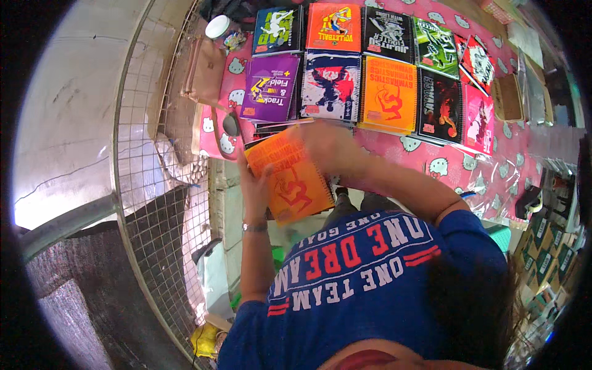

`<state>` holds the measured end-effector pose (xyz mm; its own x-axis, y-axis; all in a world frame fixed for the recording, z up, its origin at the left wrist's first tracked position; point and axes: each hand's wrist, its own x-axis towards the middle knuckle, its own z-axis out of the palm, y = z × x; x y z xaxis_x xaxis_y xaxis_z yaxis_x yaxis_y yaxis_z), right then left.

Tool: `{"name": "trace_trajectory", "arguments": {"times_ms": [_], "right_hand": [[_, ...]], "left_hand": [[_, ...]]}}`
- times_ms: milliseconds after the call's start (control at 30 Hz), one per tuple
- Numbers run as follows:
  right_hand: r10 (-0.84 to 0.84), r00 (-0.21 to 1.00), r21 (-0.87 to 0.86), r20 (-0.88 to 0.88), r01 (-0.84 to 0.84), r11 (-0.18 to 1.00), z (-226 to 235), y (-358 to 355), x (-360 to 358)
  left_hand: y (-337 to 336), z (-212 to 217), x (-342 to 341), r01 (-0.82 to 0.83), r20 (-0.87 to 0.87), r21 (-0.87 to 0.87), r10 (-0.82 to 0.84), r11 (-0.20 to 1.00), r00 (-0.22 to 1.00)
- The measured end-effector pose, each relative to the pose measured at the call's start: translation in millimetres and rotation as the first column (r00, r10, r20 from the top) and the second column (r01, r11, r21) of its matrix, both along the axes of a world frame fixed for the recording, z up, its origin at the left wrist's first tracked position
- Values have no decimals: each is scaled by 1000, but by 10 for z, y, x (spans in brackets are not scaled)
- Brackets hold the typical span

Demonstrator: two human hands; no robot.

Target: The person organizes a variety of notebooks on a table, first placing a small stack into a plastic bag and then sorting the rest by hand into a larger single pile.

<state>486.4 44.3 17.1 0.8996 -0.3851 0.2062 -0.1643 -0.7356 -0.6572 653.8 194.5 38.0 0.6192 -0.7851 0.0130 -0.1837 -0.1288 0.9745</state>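
Item: orange spiral notebook, tilted, near the front edge of the table. We are gripping it in both hands. Our left hand is curling its fingers over the notebook's left edge and supporting it from beneath. Our right hand is blurred at the upper right corner, by the spiral binding; it is touching the cover, though we cannot tell how far it is closing.

Surroundings: two rows of spiral notebooks are lying flat on the pink patterned table covering, edges touching or overlapping. Among them are a purple notebook, a second orange notebook and a green notebook. A white-lidded jar is standing at the far left corner. A wire mesh panel is running along the table's left side.
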Motion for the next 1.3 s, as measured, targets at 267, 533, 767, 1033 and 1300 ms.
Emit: {"name": "trace_trajectory", "arguments": {"times_ms": [267,533,767,1033,1300], "right_hand": [[-271,943,-636,-194,90,767,-558,-871,-357],[-73,880,-81,469,125,989,1251,-816,-197],[419,767,191,487,-562,805,429,-881,601],[-233,937,331,262,139,933,213,-769,402],[-173,971,-155,-162,148,977,371,196,-125]], "left_hand": [[-772,-641,1374,-76,-380,474,281,877,881],[-1198,-716,1455,59,-124,661,31,748,992],[-963,-165,1685,49,-338,288,54,956,940],[-917,-887,1746,-20,-576,152,105,988,811],[-1197,-907,1889,-117,-353,211,187,970,917]]}}
